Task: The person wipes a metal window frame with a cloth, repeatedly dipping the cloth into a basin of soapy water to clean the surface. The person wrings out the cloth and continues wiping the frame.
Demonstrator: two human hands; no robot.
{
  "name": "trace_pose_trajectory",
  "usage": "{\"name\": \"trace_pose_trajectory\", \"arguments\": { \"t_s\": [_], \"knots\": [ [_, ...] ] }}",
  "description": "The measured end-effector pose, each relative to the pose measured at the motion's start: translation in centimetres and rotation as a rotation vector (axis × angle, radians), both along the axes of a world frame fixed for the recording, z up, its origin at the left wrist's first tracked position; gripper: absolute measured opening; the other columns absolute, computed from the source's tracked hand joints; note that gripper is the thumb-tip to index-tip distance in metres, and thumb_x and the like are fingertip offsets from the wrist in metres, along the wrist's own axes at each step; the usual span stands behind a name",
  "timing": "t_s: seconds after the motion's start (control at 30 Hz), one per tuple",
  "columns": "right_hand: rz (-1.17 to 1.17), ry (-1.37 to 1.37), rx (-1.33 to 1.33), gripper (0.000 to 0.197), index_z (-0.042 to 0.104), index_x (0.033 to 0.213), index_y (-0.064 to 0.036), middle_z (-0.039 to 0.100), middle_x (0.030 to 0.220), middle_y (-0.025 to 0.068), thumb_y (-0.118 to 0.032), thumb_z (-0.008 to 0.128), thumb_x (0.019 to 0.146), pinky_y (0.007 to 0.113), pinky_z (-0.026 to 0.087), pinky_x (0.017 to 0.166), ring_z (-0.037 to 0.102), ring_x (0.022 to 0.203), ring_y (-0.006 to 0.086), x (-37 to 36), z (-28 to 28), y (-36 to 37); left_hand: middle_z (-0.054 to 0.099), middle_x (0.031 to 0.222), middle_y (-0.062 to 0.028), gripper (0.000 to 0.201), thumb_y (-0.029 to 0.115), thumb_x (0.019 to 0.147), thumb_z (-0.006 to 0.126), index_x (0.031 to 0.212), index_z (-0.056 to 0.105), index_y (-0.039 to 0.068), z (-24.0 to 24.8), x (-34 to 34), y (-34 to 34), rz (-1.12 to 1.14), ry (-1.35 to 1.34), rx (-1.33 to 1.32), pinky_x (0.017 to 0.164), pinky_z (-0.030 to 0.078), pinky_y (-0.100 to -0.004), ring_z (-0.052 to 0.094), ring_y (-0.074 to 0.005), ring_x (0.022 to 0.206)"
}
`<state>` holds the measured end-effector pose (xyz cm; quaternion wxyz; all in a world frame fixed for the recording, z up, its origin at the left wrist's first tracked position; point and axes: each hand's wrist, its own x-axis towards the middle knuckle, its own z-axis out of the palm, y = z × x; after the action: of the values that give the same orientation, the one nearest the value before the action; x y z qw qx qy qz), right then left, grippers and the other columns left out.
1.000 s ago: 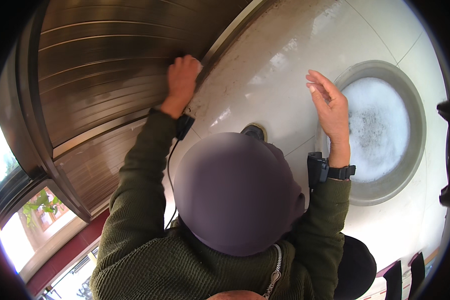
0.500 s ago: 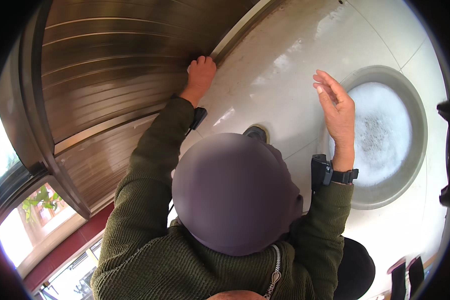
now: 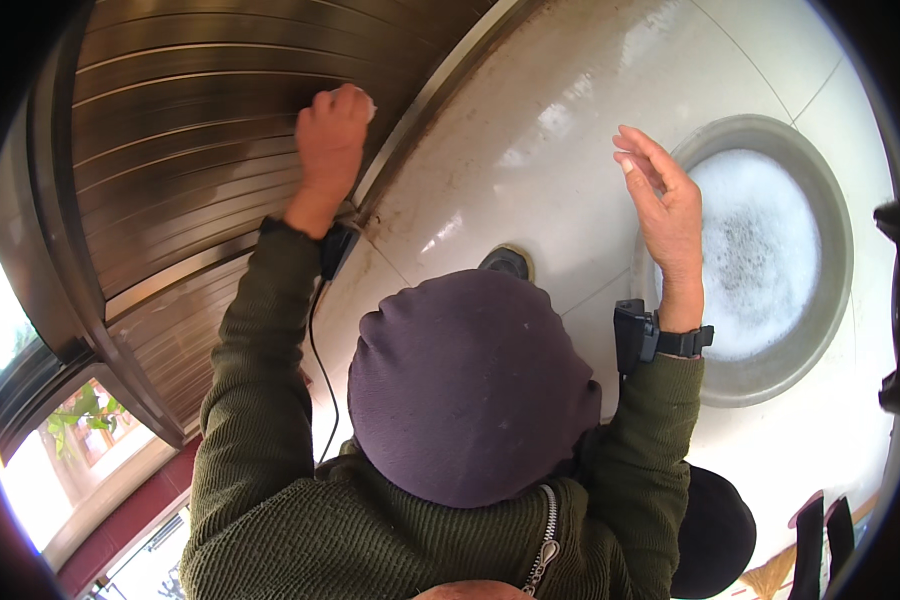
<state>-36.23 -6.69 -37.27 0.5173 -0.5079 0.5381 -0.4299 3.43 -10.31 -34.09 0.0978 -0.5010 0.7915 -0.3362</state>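
Observation:
My left hand [image 3: 332, 150] is closed against the brown slatted door [image 3: 170, 150]. A small white cloth-like piece [image 3: 370, 106] peeks out beside its fingers; most of it is hidden under the hand. On the right, my right hand [image 3: 670, 215] hovers in the air by the left rim of a grey basin [image 3: 832, 290]. Its fingers are slightly bent and apart, holding nothing. White suds [image 3: 760, 250] cover the water in the basin.
Pale floor tiles [image 3: 530, 170] lie between door and basin. A shoe [image 3: 508, 262] shows below my hands. A round black thing [image 3: 715, 535] is at lower right, near a straw broom [image 3: 770, 575]. A thin cable [image 3: 320, 370] hangs from my left wrist device.
My left hand has moved left and up across the door, away from its lower edge. The right hand has stayed nearly in place, still open.

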Motion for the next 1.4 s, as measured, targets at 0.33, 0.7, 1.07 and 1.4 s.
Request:
{"name": "trace_pose_trajectory", "arguments": {
  "t_s": [0.33, 0.7, 1.07, 1.4],
  "knots": [
    [-0.044, 0.020, -0.013, 0.034, 0.065, 0.128, -0.0058, 0.072, 0.116, 0.0101, -0.008, 0.063, 0.093, 0.032, 0.051, 0.094, 0.068, 0.103, 0.0184, -0.7, 0.6, 0.5, 0.058, 0.094, -0.0013, 0.016, 0.015, 0.079, 0.061, 0.094, 0.065, 0.015, -9.5, -1.8, -3.6, 0.071, 0.039, 0.307, 0.069, 0.046, -0.0390, 0.055, -0.0246, 0.091],
    [-0.022, 0.008, -0.001, 0.035, 0.065, 0.129, -0.0056, 0.071, 0.117, 0.0098, -0.009, 0.062, 0.094, 0.031, 0.050, 0.093, 0.067, 0.104, 0.0182, -0.1, 0.8, -0.1, 0.056, 0.092, 0.0002, 0.016, 0.017, 0.075, 0.069, 0.090, 0.066, 0.016, -1.2, -1.0, -2.9, -0.028, -0.010, 0.036, 0.070, 0.045, -0.0383, 0.054, -0.0228, 0.091],
    [-0.102, 0.025, -0.066, 0.035, 0.066, 0.127, -0.0056, 0.071, 0.116, 0.0106, -0.006, 0.063, 0.092, 0.032, 0.052, 0.094, 0.068, 0.102, 0.0187, -1.2, 2.9, 0.4, 0.058, 0.092, -0.0008, 0.009, 0.018, 0.080, 0.061, 0.088, 0.066, 0.016, -0.4, -2.3, -5.3, -0.045, 0.038, 0.084, 0.071, 0.047, -0.0390, 0.057, -0.0225, 0.090],
    [-0.114, 0.007, -0.052, 0.035, 0.066, 0.126, -0.0060, 0.072, 0.115, 0.0099, -0.007, 0.063, 0.092, 0.031, 0.052, 0.093, 0.068, 0.101, 0.0188, -0.9, 2.8, 0.7, 0.058, 0.096, -0.0033, 0.011, 0.012, 0.078, 0.064, 0.089, 0.064, 0.015, -9.0, -5.0, -7.6, -0.050, -0.078, 0.330, 0.073, 0.046, -0.0387, 0.055, -0.0252, 0.094]
  ]
}}
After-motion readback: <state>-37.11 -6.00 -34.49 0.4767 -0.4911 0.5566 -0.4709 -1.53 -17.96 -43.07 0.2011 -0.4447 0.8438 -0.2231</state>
